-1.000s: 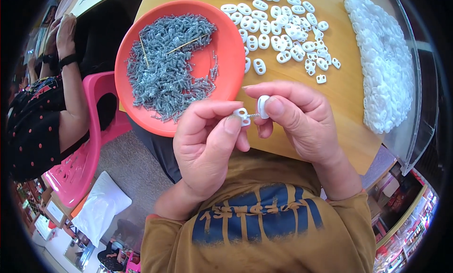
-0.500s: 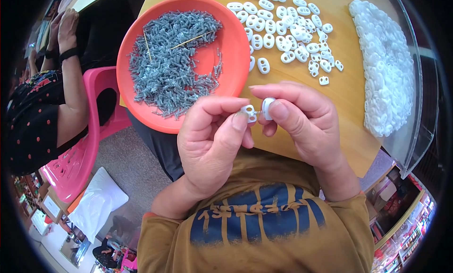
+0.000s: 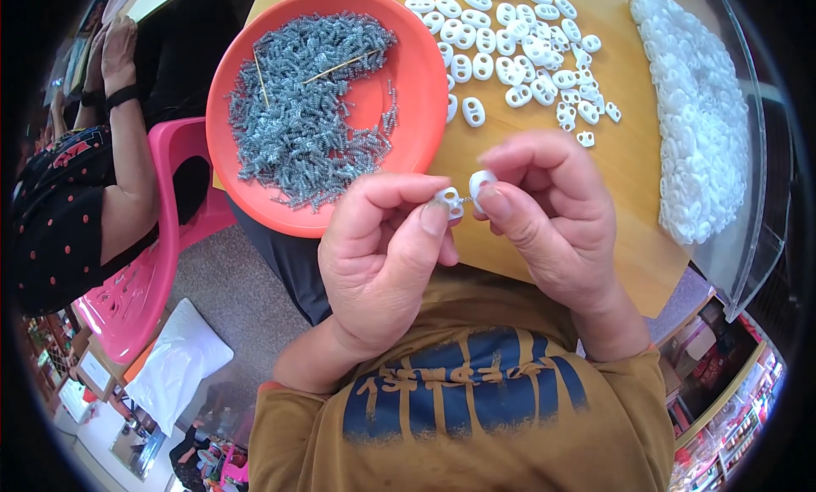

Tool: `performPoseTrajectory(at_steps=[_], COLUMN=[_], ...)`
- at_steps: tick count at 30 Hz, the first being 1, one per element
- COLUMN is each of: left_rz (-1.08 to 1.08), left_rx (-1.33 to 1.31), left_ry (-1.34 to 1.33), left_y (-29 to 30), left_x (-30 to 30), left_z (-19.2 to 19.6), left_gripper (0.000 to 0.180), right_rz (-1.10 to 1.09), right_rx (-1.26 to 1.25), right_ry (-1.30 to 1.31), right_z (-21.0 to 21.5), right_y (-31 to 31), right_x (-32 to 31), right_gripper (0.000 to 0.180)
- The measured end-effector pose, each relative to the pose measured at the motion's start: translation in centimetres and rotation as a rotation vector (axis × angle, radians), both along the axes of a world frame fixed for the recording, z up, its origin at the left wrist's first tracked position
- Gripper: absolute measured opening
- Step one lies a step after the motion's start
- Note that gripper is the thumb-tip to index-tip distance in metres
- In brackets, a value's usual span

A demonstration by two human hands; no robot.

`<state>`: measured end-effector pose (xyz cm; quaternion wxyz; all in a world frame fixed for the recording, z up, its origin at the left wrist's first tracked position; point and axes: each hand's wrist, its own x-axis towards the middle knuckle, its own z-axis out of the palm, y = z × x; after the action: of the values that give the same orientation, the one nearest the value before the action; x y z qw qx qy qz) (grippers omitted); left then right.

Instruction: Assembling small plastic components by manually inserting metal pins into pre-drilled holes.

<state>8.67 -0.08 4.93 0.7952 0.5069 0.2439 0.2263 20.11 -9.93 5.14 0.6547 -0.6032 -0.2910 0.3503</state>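
— So, what does the tabletop (image 3: 629,152) look like?

— Yellow-tan wood with a rounded edge. An orange plate (image 3: 425,92) sits at its near left side, heaped with small grey metal springs (image 3: 297,109), two thin sticks lying across them. Just beside the plate, loose white two-hole plastic pieces (image 3: 510,41) are scattered, and along the right edge runs a long pile of white parts (image 3: 697,126).

— And the hands?

— Both are raised over the near edge of the tabletop, close to the chest. The left hand (image 3: 382,262) pinches a small white plastic piece (image 3: 448,201) between thumb and forefinger. The right hand (image 3: 552,220) pinches a second white piece (image 3: 481,184) the same way. The two pieces are just beside each other, with a tiny spring (image 3: 465,199) between them; whether it touches both I cannot tell.

— The room around?

— Grey floor below the tabletop. At left, another person in a dark dotted top (image 3: 51,203) sits on a pink plastic chair (image 3: 153,262), one arm raised. A white bag (image 3: 178,364) lies on the floor near the chair. Shelves with colourful goods show at lower right.
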Motion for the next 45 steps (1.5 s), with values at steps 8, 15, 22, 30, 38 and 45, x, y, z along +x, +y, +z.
performPoseTrajectory(at_steps=[8,15,22,30,38,45], left_rz=[-0.021,-0.013,0.021,-0.018,-0.058,-0.07], left_rx=[-0.051,-0.091,-0.173,-0.195,-0.175,-0.196], left_ry=[-0.026,-0.047,-0.058,-0.103,-0.129,-0.139], left_y=[-0.2,-0.4,-0.3,-0.4,-0.3,-0.4], left_x=[0.1,0.2,0.2,-0.2,-0.2,0.0], left_z=[0.2,0.0,-0.1,-0.2,-0.4,-0.3], left_gripper=[0.014,0.014,0.015,0.017,0.019,0.026], right_rz=[0.059,-0.053,0.02,0.034,0.123,0.136], right_rx=[0.078,0.151,0.15,0.165,0.149,0.145], right_ry=[-0.17,-0.294,-0.334,-0.214,0.014,-0.102], right_z=[-0.4,-1.1,-0.5,-0.7,-0.3,-0.3], right_y=[0.0,0.4,0.3,0.3,-0.2,-0.3], right_x=[0.0,-0.4,0.1,0.2,0.7,1.2], right_gripper=[0.018,0.016,0.024,0.023,0.021,0.022])
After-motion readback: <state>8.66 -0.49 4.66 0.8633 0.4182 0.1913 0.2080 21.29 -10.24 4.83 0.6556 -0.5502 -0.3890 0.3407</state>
